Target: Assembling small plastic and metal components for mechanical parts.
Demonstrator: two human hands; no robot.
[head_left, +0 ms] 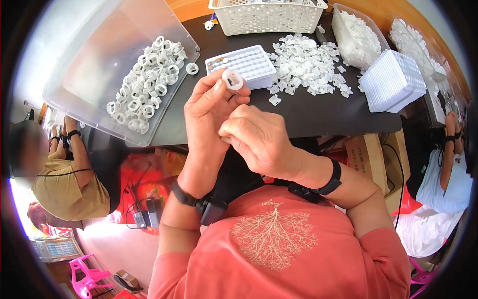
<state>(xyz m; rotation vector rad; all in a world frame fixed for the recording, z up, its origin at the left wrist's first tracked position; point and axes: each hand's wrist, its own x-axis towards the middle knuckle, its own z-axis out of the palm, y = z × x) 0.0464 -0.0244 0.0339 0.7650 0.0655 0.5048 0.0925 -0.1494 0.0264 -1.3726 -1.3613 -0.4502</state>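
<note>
My left hand (205, 112) pinches a white plastic ring (239, 85) between thumb and fingers, raised above the front of the table. Close against the left palm is my right hand (261, 137), its fingers curled together; whatever they grip, if anything, is hidden. Just behind the ring stands a stack of white trays (256, 60) with rows of hollows and a few small pieces on top. To its right spreads a loose pile of small clear-white plastic pieces (308, 65). Many similar rings (144, 82) lie heaped in a large clear bin (79, 74) at the left.
A white perforated basket (269, 19) stands at the back. On the right are a clear tub (343, 30) of plastic pieces and a leaning stack of white trays (391, 82). One ring (192, 69) lies beside the bin. Other people sit at both sides.
</note>
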